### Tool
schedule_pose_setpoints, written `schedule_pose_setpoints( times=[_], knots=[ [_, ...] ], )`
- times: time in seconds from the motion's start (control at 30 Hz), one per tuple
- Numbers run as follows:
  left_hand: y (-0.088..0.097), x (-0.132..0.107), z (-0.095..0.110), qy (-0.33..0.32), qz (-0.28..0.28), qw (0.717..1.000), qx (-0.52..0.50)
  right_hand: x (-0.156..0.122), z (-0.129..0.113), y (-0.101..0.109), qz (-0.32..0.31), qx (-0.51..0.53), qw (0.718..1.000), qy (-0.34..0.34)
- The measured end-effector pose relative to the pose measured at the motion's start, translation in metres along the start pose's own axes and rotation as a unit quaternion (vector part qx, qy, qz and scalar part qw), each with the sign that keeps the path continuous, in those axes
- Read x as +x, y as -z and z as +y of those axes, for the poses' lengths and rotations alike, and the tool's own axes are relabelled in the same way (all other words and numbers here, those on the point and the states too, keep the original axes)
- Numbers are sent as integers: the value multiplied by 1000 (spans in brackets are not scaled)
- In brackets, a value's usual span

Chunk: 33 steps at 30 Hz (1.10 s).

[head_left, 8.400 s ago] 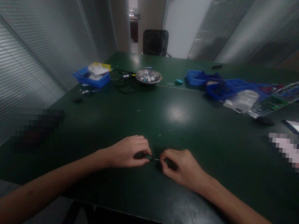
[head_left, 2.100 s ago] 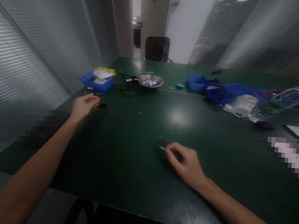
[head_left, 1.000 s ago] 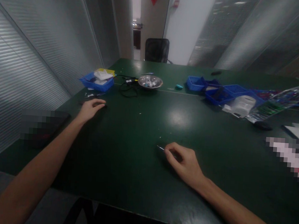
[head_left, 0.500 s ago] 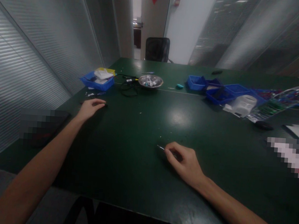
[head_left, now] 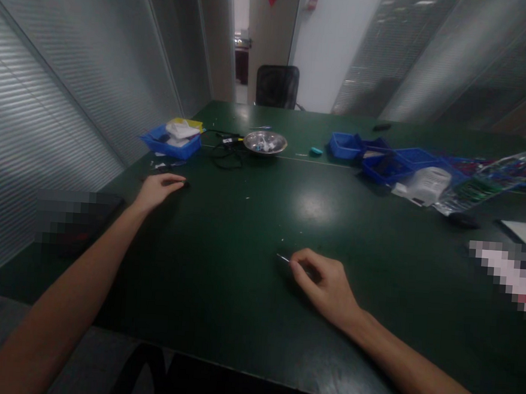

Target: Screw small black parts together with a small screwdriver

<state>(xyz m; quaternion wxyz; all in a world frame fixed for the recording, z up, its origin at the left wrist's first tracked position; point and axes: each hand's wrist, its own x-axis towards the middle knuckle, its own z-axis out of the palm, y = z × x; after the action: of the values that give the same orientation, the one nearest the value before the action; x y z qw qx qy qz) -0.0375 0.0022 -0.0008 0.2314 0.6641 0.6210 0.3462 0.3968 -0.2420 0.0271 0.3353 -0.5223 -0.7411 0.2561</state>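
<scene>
My left hand [head_left: 156, 189] is stretched out to the far left of the dark green table [head_left: 252, 220]. Its fingers curl down onto a small dark piece [head_left: 184, 184] lying there, pinching its near end. My right hand [head_left: 324, 283] rests on the table near the front middle. It is closed around a thin tool whose metal tip [head_left: 282, 258] sticks out to the left; the tool's handle is hidden in the fingers.
A blue bin with white things [head_left: 172, 139], a black cable [head_left: 225, 149] and a metal bowl [head_left: 265, 142] stand at the back left. Blue bins [head_left: 374, 154], a white device [head_left: 423, 184] and plastic bags [head_left: 494, 177] crowd the back right. A black chair [head_left: 277, 86] stands beyond the far end.
My left hand left the tool in front of me, reached out to the far left and settled its fingers on the small dark piece. My right hand has kept still with the tool.
</scene>
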Motion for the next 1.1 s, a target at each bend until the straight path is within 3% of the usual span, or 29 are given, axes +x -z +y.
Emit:
schedule_pose_setpoints(
  times=[0.13,0.23,0.3,0.37,0.43,0.5,0.63,0.73,0.8,0.9,1.0,1.1],
  knots=[
    [0,-1,1,0,8,1000,13,0,0,0,2,15,1000,-5],
    [1,-2,1,0,7,1000,22,0,3,1,-3,102,993,-61],
    [1,-3,2,-6,5,1000,25,1,7,3,-15,235,963,-130],
    [1,-3,3,-5,6,1000,30,3,10,5,-10,370,911,-181],
    [0,-2,2,0,9,999,35,6,12,8,8,440,874,-205],
    [0,-1,0,-1,6,999,42,8,12,10,19,474,854,-216],
    [3,3,-6,-30,3,996,84,10,9,11,26,490,841,-228],
    [1,0,3,-53,-6,992,113,9,11,8,28,488,844,-222],
    [-6,-10,22,-65,-43,993,91,8,13,6,26,471,855,-216],
    [-27,-40,68,-113,-142,983,17,4,17,1,2,410,888,-210],
    [-52,-82,121,-200,-226,953,-38,1,15,0,-28,319,929,-187],
    [-71,-123,156,-254,-287,919,-89,0,8,3,-30,190,975,-110]
  ],
)
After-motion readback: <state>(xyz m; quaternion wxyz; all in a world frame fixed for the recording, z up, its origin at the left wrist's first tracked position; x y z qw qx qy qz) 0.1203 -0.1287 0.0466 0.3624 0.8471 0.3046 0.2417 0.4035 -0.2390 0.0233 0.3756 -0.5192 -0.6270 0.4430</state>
